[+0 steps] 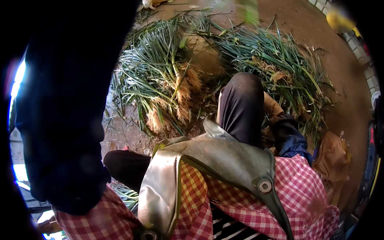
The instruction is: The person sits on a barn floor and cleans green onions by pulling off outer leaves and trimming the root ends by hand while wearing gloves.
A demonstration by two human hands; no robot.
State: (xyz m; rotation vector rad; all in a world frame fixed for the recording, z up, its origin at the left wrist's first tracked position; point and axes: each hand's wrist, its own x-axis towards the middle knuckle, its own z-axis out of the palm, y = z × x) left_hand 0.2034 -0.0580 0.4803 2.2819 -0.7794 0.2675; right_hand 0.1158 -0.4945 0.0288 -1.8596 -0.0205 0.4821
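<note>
My left arm, in a dark blue sleeve cover (64, 108), rises close to the camera on the left; its hand is out of sight. My right hand (273, 105) is low behind my raised knee (242, 104), beside a heap of green onions (264, 52). Its fingers are hidden, so what it holds, if anything, does not show. In front, to the left of that heap, lies another pile of green onions (152, 68) with pale, stringy roots (182, 86) turned toward me. An olive-grey rubber apron (216, 154) with metal eyelets covers my lap.
Wet brown floor (312, 24) with scattered leaf scraps surrounds the piles. A crumpled brown bag (332, 156) lies at the right. A blurred yellow round thing (340, 20) shows at the upper right near a tiled edge (362, 60). More green leaves (125, 194) lie at the lower left.
</note>
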